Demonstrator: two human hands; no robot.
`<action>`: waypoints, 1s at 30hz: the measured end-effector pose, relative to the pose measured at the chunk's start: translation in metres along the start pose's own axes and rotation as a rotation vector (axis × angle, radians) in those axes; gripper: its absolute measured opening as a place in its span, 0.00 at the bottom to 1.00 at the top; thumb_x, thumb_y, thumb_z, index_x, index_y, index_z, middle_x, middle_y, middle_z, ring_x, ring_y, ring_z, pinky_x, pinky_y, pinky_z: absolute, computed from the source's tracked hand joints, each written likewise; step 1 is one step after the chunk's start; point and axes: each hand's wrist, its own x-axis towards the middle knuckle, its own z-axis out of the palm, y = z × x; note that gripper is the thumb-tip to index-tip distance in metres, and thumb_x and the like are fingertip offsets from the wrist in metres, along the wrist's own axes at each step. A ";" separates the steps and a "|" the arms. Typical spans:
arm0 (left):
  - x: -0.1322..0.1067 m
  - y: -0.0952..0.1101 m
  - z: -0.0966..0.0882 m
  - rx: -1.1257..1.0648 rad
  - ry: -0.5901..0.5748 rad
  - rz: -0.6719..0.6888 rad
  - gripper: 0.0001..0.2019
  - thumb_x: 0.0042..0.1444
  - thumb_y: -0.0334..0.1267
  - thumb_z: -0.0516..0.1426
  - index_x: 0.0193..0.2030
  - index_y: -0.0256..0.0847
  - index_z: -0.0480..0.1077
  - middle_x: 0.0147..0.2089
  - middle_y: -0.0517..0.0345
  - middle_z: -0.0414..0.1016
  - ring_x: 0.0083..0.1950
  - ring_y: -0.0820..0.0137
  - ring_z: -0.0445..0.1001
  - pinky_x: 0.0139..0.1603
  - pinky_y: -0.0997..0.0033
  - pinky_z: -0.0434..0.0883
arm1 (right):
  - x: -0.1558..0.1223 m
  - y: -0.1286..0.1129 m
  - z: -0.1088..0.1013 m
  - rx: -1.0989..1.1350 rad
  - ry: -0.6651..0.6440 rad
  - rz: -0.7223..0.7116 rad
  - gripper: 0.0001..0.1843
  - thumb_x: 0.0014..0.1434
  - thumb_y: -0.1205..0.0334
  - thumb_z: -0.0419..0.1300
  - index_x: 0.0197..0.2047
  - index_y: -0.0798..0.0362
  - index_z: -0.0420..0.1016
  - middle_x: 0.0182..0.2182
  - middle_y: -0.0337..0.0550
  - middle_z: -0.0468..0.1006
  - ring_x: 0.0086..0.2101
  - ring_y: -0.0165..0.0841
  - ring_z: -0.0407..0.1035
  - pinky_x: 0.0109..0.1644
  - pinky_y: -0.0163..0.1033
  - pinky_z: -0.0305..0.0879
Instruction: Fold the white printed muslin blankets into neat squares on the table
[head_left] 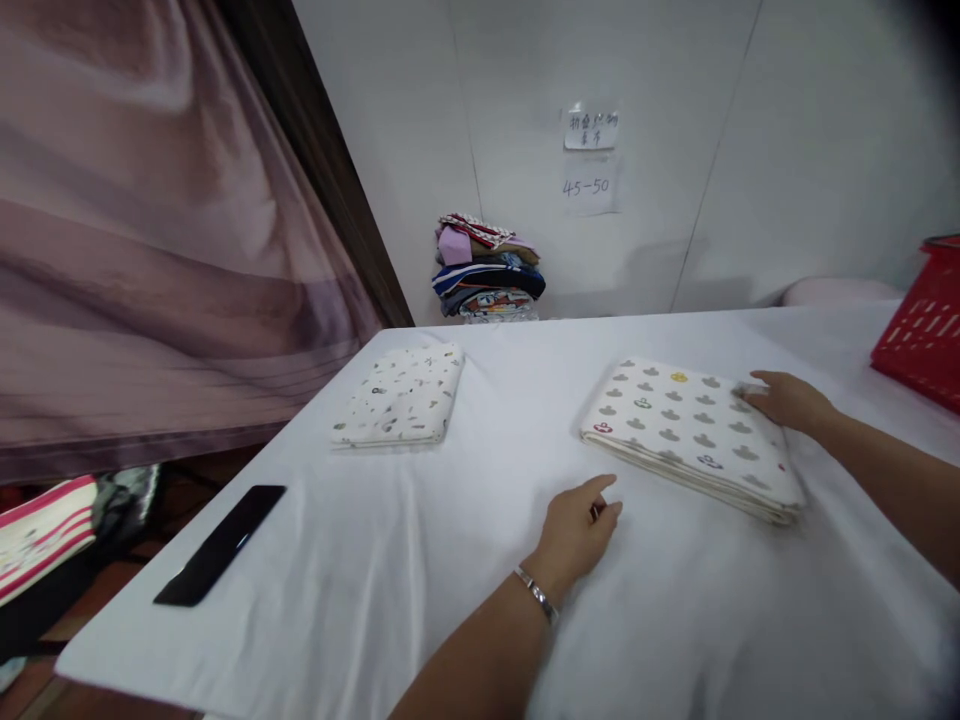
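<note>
A folded white cloth [686,425] with grey, hat-like shapes and a few coloured ones lies at a slant on the table. My right hand [791,400] is at its far right edge, fingertips apart and touching the top layer. In front of the cloth's near left corner is my left hand [577,525], its thumb and fingers apart with nothing between them; a silver bracelet [536,592] circles that wrist. A second folded white cloth [405,395], printed with small scattered motifs, lies flat farther left.
White fabric covers the table [480,600]. A black flat object [221,545] lies near its left edge. At the right stands a red plastic basket [922,330]. Folded fabrics [489,270] are stacked against the back wall, below paper signs [591,160]. A pinkish curtain [150,230] hangs left.
</note>
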 end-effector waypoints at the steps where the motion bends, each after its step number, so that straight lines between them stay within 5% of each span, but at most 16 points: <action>1: 0.001 -0.001 0.000 -0.007 0.017 0.002 0.18 0.57 0.41 0.50 0.55 0.48 0.66 0.33 0.64 0.74 0.32 0.75 0.69 0.39 0.75 0.69 | -0.006 -0.003 0.000 -0.019 0.003 -0.021 0.23 0.49 0.65 0.60 0.49 0.66 0.71 0.53 0.68 0.66 0.53 0.56 0.58 0.52 0.55 0.52; 4: 0.004 -0.004 -0.001 -0.027 0.104 0.007 0.17 0.57 0.39 0.50 0.53 0.47 0.67 0.36 0.62 0.73 0.33 0.75 0.68 0.40 0.74 0.69 | -0.036 -0.023 -0.002 -0.018 -0.025 -0.171 0.22 0.55 0.61 0.55 0.52 0.61 0.69 0.56 0.58 0.64 0.56 0.49 0.55 0.58 0.49 0.49; 8: 0.017 -0.011 -0.010 0.001 0.273 -0.034 0.16 0.56 0.36 0.50 0.51 0.45 0.67 0.42 0.59 0.71 0.38 0.74 0.69 0.41 0.73 0.69 | -0.100 -0.052 0.004 0.072 -0.130 -0.381 0.21 0.59 0.51 0.51 0.51 0.51 0.69 0.53 0.45 0.69 0.51 0.40 0.63 0.54 0.42 0.60; 13: 0.053 -0.014 -0.016 0.181 0.283 -0.043 0.22 0.53 0.34 0.52 0.56 0.42 0.62 0.55 0.53 0.65 0.52 0.68 0.66 0.53 0.68 0.64 | -0.154 -0.052 0.018 -0.104 -0.062 -0.720 0.22 0.60 0.50 0.47 0.55 0.47 0.63 0.53 0.45 0.68 0.53 0.42 0.61 0.59 0.54 0.49; 18: 0.089 -0.010 -0.003 0.342 0.238 -0.027 0.25 0.52 0.36 0.53 0.58 0.42 0.60 0.55 0.52 0.67 0.56 0.62 0.62 0.57 0.63 0.59 | -0.163 -0.038 0.020 -0.249 0.096 -0.751 0.23 0.59 0.58 0.46 0.58 0.50 0.60 0.54 0.49 0.67 0.52 0.42 0.61 0.55 0.54 0.52; 23: 0.102 -0.009 0.005 0.316 0.235 -0.046 0.24 0.52 0.35 0.52 0.58 0.43 0.62 0.52 0.52 0.68 0.53 0.63 0.65 0.55 0.64 0.60 | -0.164 -0.035 0.022 -0.323 0.098 -0.800 0.29 0.55 0.67 0.47 0.61 0.52 0.56 0.55 0.49 0.66 0.53 0.41 0.59 0.52 0.50 0.57; 27: 0.089 -0.005 0.003 0.211 0.251 -0.039 0.22 0.53 0.32 0.50 0.56 0.41 0.63 0.51 0.53 0.69 0.50 0.67 0.67 0.54 0.69 0.62 | -0.163 -0.034 0.017 -0.315 0.098 -0.840 0.32 0.52 0.73 0.46 0.62 0.53 0.55 0.52 0.50 0.69 0.49 0.40 0.64 0.47 0.46 0.62; 30: 0.055 -0.001 0.002 0.194 0.280 0.001 0.21 0.53 0.31 0.50 0.55 0.42 0.64 0.49 0.54 0.70 0.49 0.68 0.68 0.52 0.71 0.63 | -0.169 -0.027 0.008 -0.282 0.100 -0.887 0.34 0.53 0.74 0.45 0.64 0.53 0.51 0.52 0.50 0.69 0.46 0.38 0.67 0.45 0.44 0.64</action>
